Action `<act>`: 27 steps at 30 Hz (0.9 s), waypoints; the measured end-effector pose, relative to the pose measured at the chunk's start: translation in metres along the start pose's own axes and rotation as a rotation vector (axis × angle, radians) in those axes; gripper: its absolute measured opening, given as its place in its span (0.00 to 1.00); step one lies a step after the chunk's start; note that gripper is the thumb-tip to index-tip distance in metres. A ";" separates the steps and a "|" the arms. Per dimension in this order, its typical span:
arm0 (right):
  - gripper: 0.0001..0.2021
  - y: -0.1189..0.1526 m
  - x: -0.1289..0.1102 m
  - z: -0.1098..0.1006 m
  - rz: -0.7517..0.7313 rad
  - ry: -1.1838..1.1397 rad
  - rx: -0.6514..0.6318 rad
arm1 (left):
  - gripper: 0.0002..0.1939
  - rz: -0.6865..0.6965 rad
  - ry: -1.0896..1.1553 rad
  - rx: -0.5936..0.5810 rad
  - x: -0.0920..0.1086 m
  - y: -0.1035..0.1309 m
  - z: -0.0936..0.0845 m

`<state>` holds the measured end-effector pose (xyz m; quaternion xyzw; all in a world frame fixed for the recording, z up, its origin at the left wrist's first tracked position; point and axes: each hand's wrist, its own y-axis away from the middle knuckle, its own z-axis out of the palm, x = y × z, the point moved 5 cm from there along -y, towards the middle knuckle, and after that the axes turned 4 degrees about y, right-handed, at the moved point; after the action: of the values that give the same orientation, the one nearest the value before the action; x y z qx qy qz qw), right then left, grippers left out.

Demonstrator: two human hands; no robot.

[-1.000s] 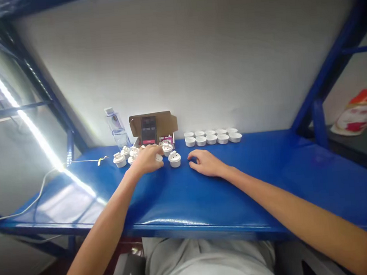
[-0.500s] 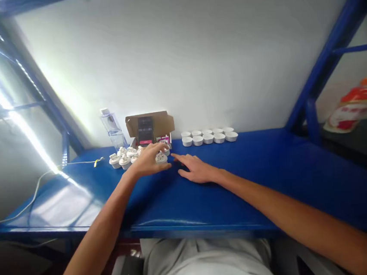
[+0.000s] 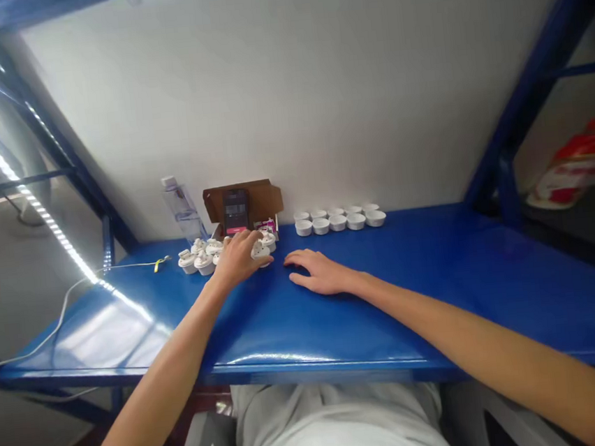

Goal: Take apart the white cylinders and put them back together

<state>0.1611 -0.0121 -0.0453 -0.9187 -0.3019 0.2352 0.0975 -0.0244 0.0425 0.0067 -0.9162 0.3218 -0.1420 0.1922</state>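
Observation:
At the right end of a cluster of white cup-shaped parts [image 3: 204, 263] with raised fittings on top, my left hand [image 3: 237, 257] curls around one. The white cup-shaped part [image 3: 261, 250] shows between its thumb and forefinger, with small dark spots on its top. My palm hides some of the cluster. My right hand [image 3: 320, 271] rests low over the blue table [image 3: 307, 320], palm down, fingers loosely stretched and apart, holding nothing. Its fingertips point toward the part at my left hand, a short gap away.
Two rows of open white cups [image 3: 337, 223] stand near the wall. Behind the cluster sits an open cardboard box [image 3: 263, 197] with a phone [image 3: 236, 211] leaning in it. A clear bottle [image 3: 185, 211] stands left, and a white cable [image 3: 66, 301] crosses the table's left side.
My left hand has drawn slightly left and its thumb and fingers have closed in around the white part. My right hand has shifted only a little to the right.

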 end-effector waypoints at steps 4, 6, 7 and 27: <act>0.18 0.001 -0.002 0.000 0.019 0.062 -0.007 | 0.17 0.041 0.092 0.058 0.012 0.001 -0.002; 0.19 0.002 0.000 -0.001 0.058 0.099 -0.011 | 0.13 0.069 0.157 0.086 0.019 0.001 -0.005; 0.21 0.002 0.002 -0.002 0.084 0.116 -0.011 | 0.11 0.080 0.192 0.098 0.024 0.001 -0.006; 0.37 0.008 0.045 -0.005 0.427 0.220 -0.247 | 0.59 0.121 0.247 -0.538 0.071 0.021 0.059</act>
<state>0.1996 0.0083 -0.0605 -0.9865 -0.1152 0.1106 -0.0350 0.0406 -0.0031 -0.0457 -0.8892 0.4226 -0.1505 -0.0898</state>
